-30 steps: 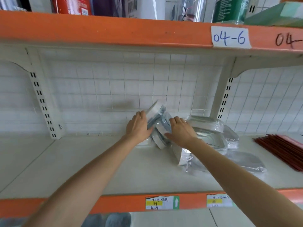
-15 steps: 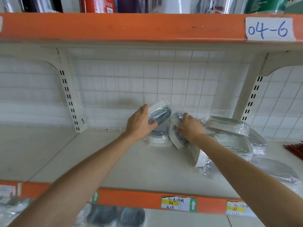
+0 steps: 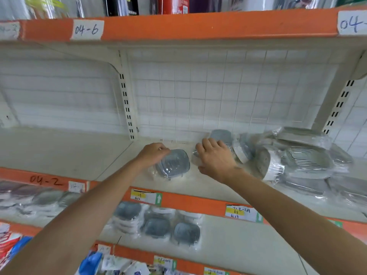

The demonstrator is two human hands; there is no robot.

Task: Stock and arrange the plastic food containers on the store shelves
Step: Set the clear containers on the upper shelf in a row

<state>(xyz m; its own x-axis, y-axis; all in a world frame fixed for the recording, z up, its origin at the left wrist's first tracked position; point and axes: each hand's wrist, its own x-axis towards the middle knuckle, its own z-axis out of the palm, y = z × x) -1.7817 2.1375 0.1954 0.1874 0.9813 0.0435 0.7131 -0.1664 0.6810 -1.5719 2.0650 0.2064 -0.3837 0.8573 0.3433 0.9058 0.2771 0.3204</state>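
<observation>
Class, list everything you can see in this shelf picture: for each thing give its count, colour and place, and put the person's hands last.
Wrapped container: one, grey-blue lid, flat on middle shelf.
Tilted wrapped containers: about three, white and grey, beside right hand.
Large wrapped trays: several, grey, piled at right.
Middle shelf: one, cream, orange edge.
Lower-shelf containers: several, grey lids, below.
Location labels: handwritten, white, on orange edges.
Left hand: grips flat container's left edge.
Right hand: rests on wrapped container behind.

grey-lidded container (image 3: 173, 164), orange shelf edge (image 3: 198, 203), white grid backing (image 3: 218, 100)
</observation>
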